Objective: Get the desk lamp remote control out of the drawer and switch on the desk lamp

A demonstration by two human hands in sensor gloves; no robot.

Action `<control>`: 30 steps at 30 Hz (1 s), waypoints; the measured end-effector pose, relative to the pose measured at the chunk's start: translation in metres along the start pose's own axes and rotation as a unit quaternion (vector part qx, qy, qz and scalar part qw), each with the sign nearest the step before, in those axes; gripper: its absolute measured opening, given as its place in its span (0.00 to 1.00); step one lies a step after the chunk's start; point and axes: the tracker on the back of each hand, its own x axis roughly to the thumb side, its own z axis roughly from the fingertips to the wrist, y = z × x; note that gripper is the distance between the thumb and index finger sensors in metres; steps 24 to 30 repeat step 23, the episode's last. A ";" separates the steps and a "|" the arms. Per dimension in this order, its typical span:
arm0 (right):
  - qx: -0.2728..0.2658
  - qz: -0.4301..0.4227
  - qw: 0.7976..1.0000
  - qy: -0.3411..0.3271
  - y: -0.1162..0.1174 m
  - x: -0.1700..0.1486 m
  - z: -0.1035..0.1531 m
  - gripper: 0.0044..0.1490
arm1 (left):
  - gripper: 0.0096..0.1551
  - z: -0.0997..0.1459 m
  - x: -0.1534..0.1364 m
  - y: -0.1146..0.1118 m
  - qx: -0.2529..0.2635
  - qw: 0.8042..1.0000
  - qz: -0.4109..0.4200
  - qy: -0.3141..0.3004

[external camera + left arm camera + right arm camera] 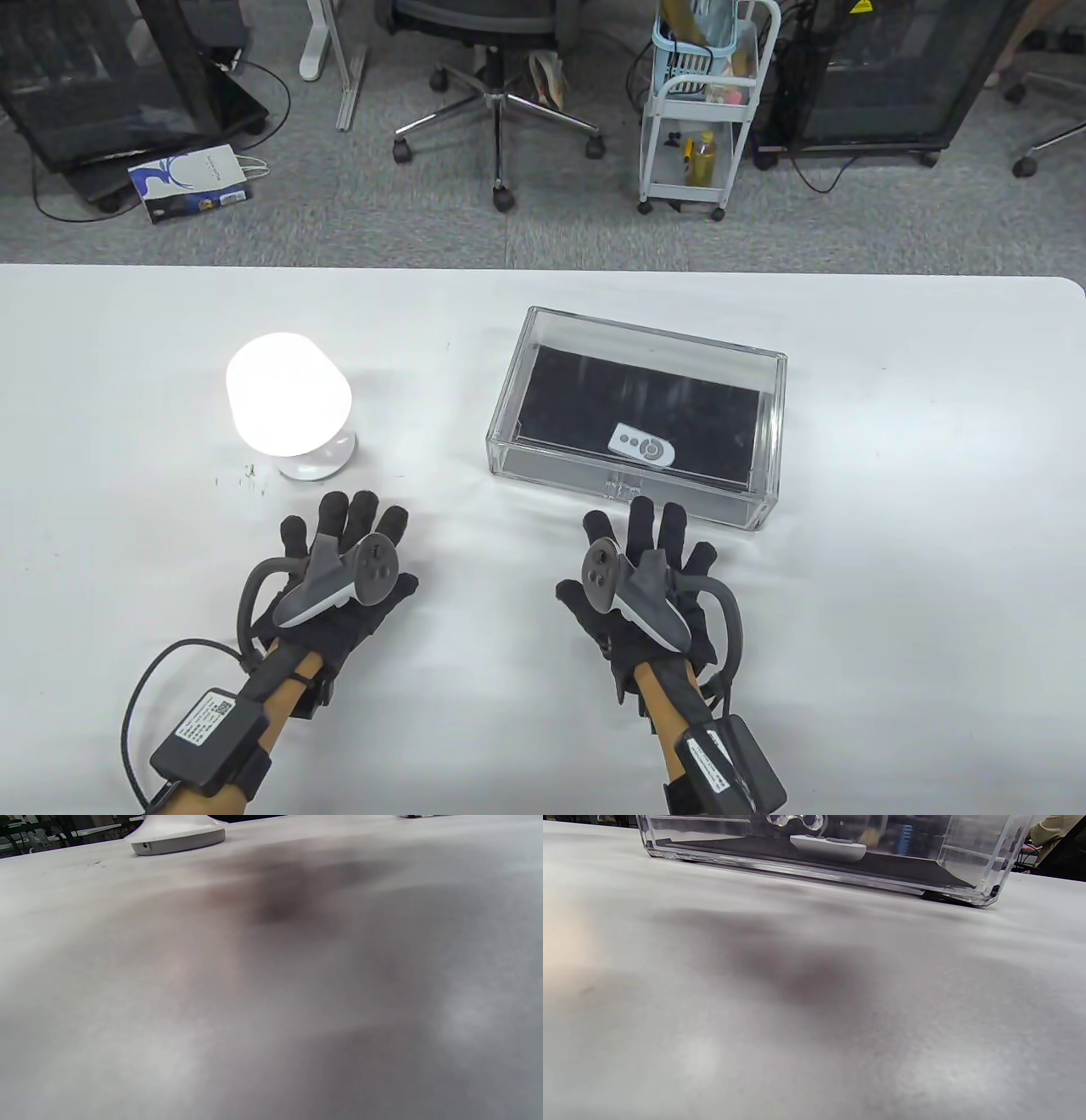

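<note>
1. Two gloved hands rest flat on the desk (543,764), fingers spread and holding nothing: the left hand (344,564) near the lamp, the right hand (640,569) just short of the clear drawer box.
2. Location of task items: one remote control (642,444) lies inside the closed clear drawer box (636,407), on its dark liner, toward the near wall. The right wrist view shows the remote (828,847) behind the transparent front (814,861). One desk lamp (288,407) stands on the left of the desk, well apart from the box; its shade glows bright. The left wrist view shows only its round base (178,838).
3. Step in hand, as a judgement: the drawer appears shut with the remote inside and the lamp lit, so this is either a start pose with the lamp already on, or the end pose after the remote was put back. The pictures do not settle which.
4. Next move, if the task is at its start: the right hand reaches the small pull (624,490) at the middle of the near face and draws the drawer toward the near edge. The left hand may need to steady the box, since a light clear box is likely to slide.
5. Count: hands, two; remotes, one; lamps, one; drawer boxes, one.
</note>
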 end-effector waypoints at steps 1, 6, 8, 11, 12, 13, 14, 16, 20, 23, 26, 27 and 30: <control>0.000 0.000 1.000 0.000 0.000 0.000 0.000 0.53 | 0.45 0.000 0.000 0.000 -0.001 1.000 -0.001 0.000; 0.001 0.002 1.000 -0.001 0.000 0.000 0.000 0.53 | 0.45 0.000 0.001 -0.001 -0.004 1.000 -0.003 0.000; 0.002 0.001 1.000 -0.001 0.000 0.000 0.000 0.53 | 0.45 0.000 0.001 -0.001 -0.005 1.000 -0.004 0.000; 0.003 0.002 1.000 0.000 0.001 0.000 0.000 0.53 | 0.45 0.000 0.001 -0.001 -0.006 1.000 -0.002 0.001; 0.004 0.002 1.000 0.000 0.000 0.000 0.000 0.53 | 0.45 0.000 0.001 -0.001 -0.006 1.000 -0.002 0.001; 0.004 0.003 1.000 0.000 0.000 0.000 0.000 0.53 | 0.45 0.000 0.001 -0.001 -0.006 1.000 -0.003 0.001; 0.005 0.003 1.000 0.000 0.000 0.000 0.000 0.53 | 0.45 0.000 0.001 -0.001 -0.006 1.000 -0.003 0.001; 0.005 0.003 1.000 0.000 0.000 0.000 0.000 0.52 | 0.45 0.000 0.001 -0.001 -0.007 1.000 -0.004 0.001; 0.005 0.005 1.000 0.001 0.000 0.000 0.000 0.52 | 0.45 0.000 0.002 -0.001 -0.009 1.000 -0.005 0.001; 0.005 0.005 1.000 0.001 0.001 0.000 0.000 0.53 | 0.45 0.000 0.002 -0.001 -0.009 1.000 -0.005 0.001; 0.005 0.005 1.000 0.001 0.001 0.000 0.000 0.53 | 0.45 0.000 0.002 -0.001 -0.009 1.000 -0.005 0.001; 0.005 0.005 1.000 0.001 0.001 0.000 0.000 0.53 | 0.45 0.000 0.002 -0.001 -0.009 1.000 -0.005 0.001; 0.005 0.005 1.000 0.001 0.001 0.000 0.000 0.53 | 0.45 0.000 0.002 -0.001 -0.009 1.000 -0.005 0.001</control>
